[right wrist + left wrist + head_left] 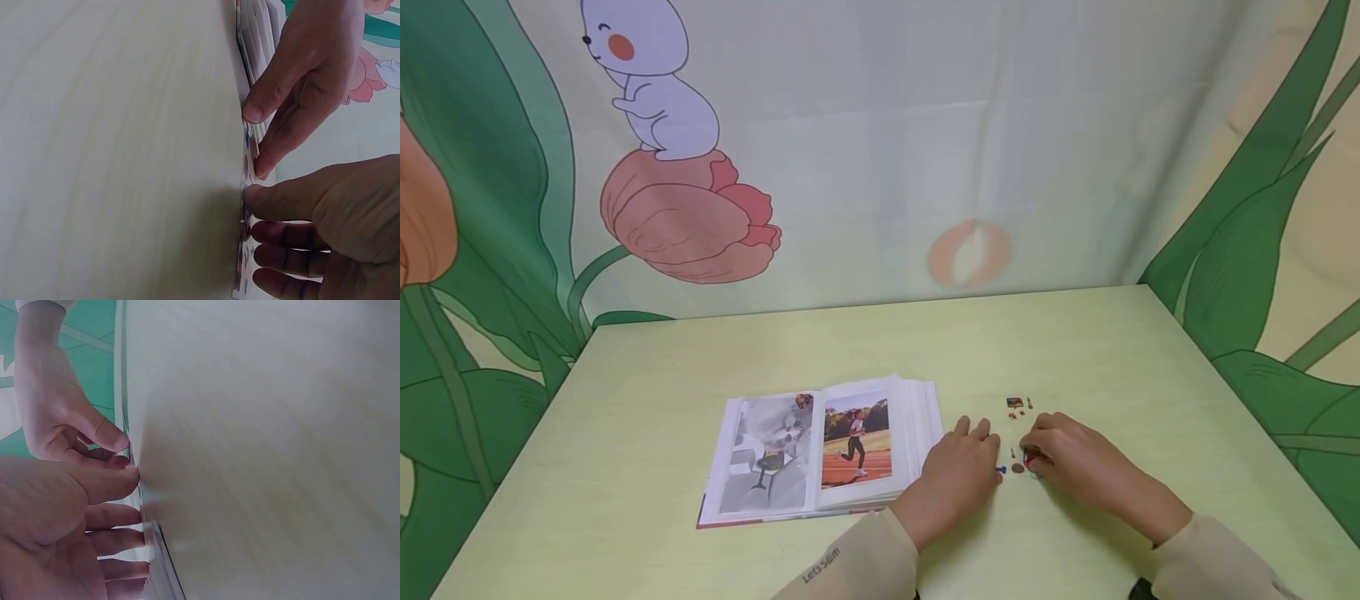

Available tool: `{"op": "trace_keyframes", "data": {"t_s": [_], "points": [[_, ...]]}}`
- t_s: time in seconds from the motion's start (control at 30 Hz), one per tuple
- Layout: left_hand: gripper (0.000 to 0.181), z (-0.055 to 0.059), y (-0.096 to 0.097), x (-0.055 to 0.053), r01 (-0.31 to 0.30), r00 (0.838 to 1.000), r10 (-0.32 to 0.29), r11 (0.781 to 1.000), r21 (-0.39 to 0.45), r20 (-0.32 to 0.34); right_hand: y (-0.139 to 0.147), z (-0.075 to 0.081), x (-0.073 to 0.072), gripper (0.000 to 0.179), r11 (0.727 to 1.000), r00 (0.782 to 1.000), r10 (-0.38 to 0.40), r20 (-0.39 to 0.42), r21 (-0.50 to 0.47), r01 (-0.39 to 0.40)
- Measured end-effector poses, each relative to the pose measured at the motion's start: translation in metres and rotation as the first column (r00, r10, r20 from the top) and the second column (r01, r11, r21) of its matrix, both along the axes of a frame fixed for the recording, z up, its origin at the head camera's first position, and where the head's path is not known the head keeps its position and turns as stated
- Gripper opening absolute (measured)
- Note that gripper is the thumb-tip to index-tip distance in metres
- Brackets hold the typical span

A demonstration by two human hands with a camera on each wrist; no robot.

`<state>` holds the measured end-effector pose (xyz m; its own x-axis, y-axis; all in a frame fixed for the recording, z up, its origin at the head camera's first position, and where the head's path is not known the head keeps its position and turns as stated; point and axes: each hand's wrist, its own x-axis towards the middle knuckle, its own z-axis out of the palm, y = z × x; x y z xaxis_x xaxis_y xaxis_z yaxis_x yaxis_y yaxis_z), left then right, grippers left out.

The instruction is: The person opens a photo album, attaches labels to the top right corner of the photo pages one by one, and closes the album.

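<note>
Small coloured stickers point(1017, 468) lie on the pale table to the right of an open photo album point(853, 442). They sit on a thin, see-through sheet point(248, 265), seen edge-on in the right wrist view. My left hand point(966, 462) rests with extended fingers between the album and the stickers, its fingertips down at the surface. With curled fingers, my right hand point(1071, 450) pinches at a small red sticker point(1032, 457) between thumb and forefinger, low over the sheet. Those fingers partly hide the red sticker.
A running-person photo point(856, 442) fills the album's right page, a greyish picture point(767, 454) its left. More stickers point(1015, 402) lie beyond my right hand. Behind the table point(625, 400) hangs a curtain point(880, 150) printed with flowers and a white animal.
</note>
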<state>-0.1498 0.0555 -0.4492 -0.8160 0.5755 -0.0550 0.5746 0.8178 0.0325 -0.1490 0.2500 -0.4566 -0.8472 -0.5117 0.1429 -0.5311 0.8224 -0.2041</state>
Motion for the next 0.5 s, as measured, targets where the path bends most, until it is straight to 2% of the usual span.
{"op": "trace_keyframes", "data": {"t_s": [0.17, 0.4, 0.5], "points": [[0.042, 0.0021, -0.0006, 0.0012, -0.005, 1.000, 0.005, 1.000, 0.004, 0.002, 0.0003, -0.0001, 0.0004, 0.013, 1.000, 1.000, -0.009, 0.012, -0.013, 0.009], [0.039, 0.0023, -0.0006, 0.0022, 0.002, 0.999, -0.003, 1.000, -0.005, -0.044, 0.0006, 0.0001, 0.0006, 0.013, 1.000, 1.000, 0.003, 0.004, -0.015, -0.003], [0.040, 0.0024, -0.0004, 0.0023, 0.002, 0.999, -0.002, 1.000, -0.003, -0.036, 0.0004, 0.0009, 0.0009, 0.014, 1.000, 1.000, 0.004, 0.016, -0.018, -0.003]]}}
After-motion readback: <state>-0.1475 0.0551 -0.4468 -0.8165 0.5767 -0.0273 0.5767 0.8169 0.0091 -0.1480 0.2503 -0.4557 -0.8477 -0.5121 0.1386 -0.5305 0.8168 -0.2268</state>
